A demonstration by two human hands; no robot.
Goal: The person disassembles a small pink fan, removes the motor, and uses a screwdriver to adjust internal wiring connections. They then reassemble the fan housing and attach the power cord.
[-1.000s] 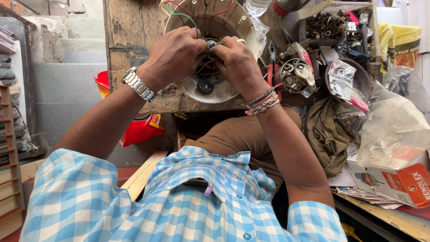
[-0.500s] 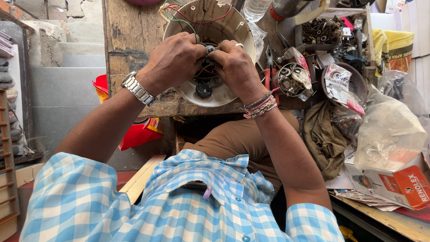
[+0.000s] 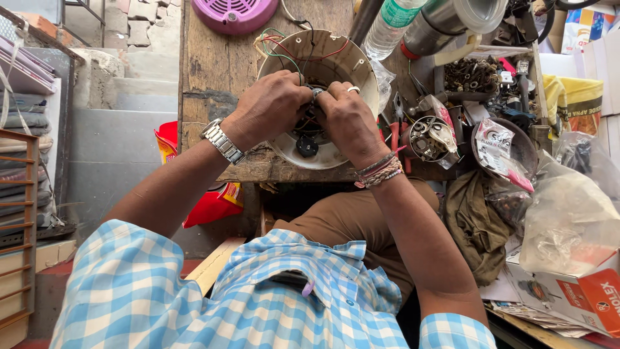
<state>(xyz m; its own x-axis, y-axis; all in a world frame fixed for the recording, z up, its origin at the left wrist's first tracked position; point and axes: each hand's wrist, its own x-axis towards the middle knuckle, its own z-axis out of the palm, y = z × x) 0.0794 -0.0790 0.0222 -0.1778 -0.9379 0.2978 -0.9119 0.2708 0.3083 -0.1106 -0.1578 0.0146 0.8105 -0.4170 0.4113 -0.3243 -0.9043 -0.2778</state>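
Note:
A round cream-coloured appliance housing (image 3: 361, 71) lies open side up on a worn wooden bench (image 3: 213, 77), with red, green and black wires (image 3: 284, 52) looping over its far rim. Both hands work inside it, fingertips together over a small part at the centre. My left hand (image 3: 268, 106), a metal watch at its wrist, pinches the part from the left. My right hand (image 3: 349, 119), with a ring and thread bracelets, pinches it from the right. A black knob-like piece (image 3: 306, 146) sits below the fingers in the housing. What the fingers grip is mostly hidden.
A pink round grille (image 3: 234, 13) lies at the bench's far edge. A plastic bottle (image 3: 391, 26) and metal cylinder (image 3: 439, 26) lean at the back. Right of the housing are pliers (image 3: 394, 132), small tins of metal parts (image 3: 429, 139), plastic bags (image 3: 568, 220), a cloth (image 3: 475, 226) and a cardboard box (image 3: 575, 297).
The view has tilted so the housing sits lower in frame. Both hands stay together at the housing's centre, with only small finger movements.

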